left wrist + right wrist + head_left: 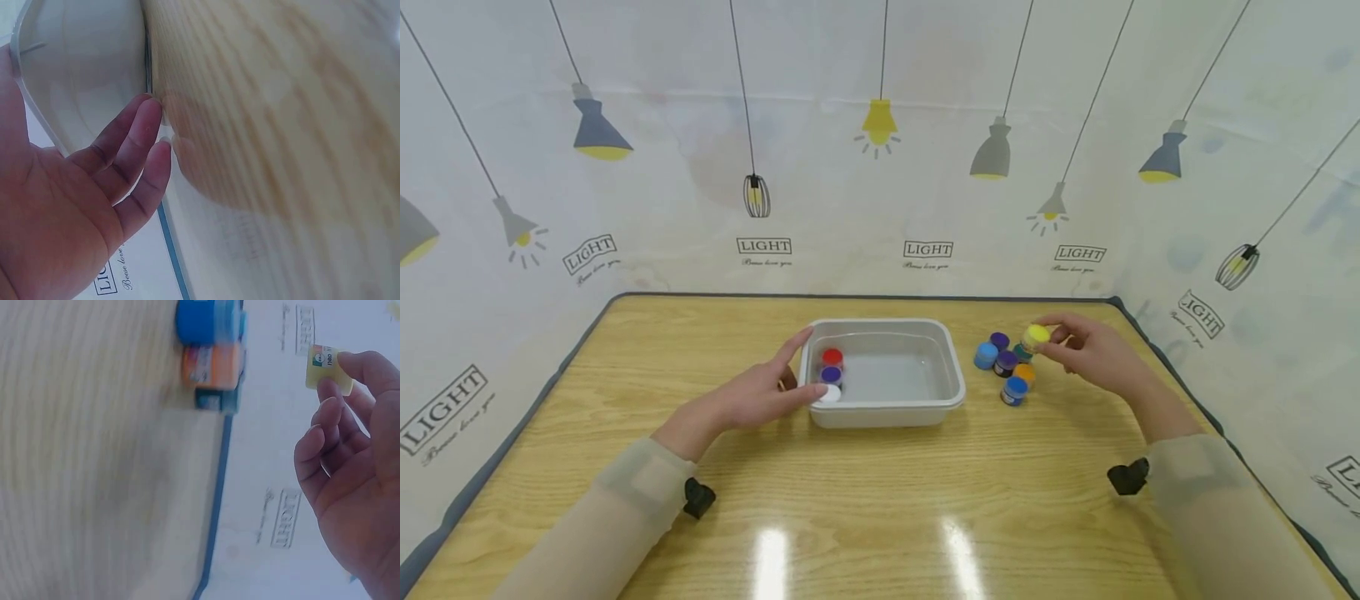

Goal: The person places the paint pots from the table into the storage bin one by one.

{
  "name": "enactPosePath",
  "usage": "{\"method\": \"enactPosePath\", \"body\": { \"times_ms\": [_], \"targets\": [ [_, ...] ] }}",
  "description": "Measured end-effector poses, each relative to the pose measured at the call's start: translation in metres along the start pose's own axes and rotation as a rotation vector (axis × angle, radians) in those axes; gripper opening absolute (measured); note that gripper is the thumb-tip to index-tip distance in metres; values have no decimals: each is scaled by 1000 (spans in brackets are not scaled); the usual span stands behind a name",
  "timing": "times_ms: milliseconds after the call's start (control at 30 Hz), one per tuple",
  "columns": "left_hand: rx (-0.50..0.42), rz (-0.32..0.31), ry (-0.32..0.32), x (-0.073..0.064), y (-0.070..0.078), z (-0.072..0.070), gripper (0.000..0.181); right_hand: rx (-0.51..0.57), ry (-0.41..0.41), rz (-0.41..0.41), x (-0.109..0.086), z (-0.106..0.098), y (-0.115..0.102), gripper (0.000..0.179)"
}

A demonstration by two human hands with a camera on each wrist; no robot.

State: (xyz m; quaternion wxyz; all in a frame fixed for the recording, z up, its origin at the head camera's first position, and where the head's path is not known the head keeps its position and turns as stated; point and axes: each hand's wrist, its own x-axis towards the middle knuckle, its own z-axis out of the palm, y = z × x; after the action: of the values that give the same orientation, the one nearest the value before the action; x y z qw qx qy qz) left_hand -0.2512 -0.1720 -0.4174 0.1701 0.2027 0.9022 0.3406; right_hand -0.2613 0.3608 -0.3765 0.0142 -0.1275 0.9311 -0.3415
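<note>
My right hand (1093, 354) pinches a small yellow-lidded paint jar (1037, 336) between thumb and fingers, raised over a cluster of similar jars. Its yellow side and printed label show in the right wrist view. My left hand (752, 396) holds the left end of a pale grey plastic tub (887, 407), thumb over the rim and the other fingers outside. Along that end inside the tub stand a red-lidded jar (832, 358), a purple-lidded jar (831, 375) and a white-lidded jar (829, 393), the last partly hidden by my thumb.
Right of the tub stand a light blue jar (986, 356), two purple-lidded jars (1004, 363), an orange jar (1024, 375), a blue jar (1014, 390) and a dark green jar (1022, 353). A printed backdrop (850, 200) rises behind the wooden table (880, 500).
</note>
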Motion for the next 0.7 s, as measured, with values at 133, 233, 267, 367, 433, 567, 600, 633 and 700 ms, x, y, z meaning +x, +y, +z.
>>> {"method": "enactPosePath", "body": {
  "times_ms": [133,233,267,367,433,567,600,633,700],
  "targets": [
    [-1,-6,-4,-1,0,0,104,8,-23,-50,5,8,-28,42],
    [-2,-11,-1,0,0,0,104,0,-42,-83,9,17,-49,39],
    [-1,-11,-2,0,0,1,104,2,-50,-95,11,20,-54,38],
    [-1,-13,-1,0,0,1,104,24,-74,-121,18,30,-70,36],
    [-3,-10,-2,0,0,1,104,49,-91,-139,23,37,-78,37],
    [-8,-4,-3,1,-1,0,104,70,-121,-165,34,51,-93,37],
    [-10,-3,-3,1,-1,0,104,71,-130,-171,36,55,-96,37],
    [-10,-4,-3,1,-1,0,104,72,-140,-179,39,58,-100,37],
    [-12,-3,-2,1,0,0,104,72,-159,-194,43,65,-107,37]
  ]
}}
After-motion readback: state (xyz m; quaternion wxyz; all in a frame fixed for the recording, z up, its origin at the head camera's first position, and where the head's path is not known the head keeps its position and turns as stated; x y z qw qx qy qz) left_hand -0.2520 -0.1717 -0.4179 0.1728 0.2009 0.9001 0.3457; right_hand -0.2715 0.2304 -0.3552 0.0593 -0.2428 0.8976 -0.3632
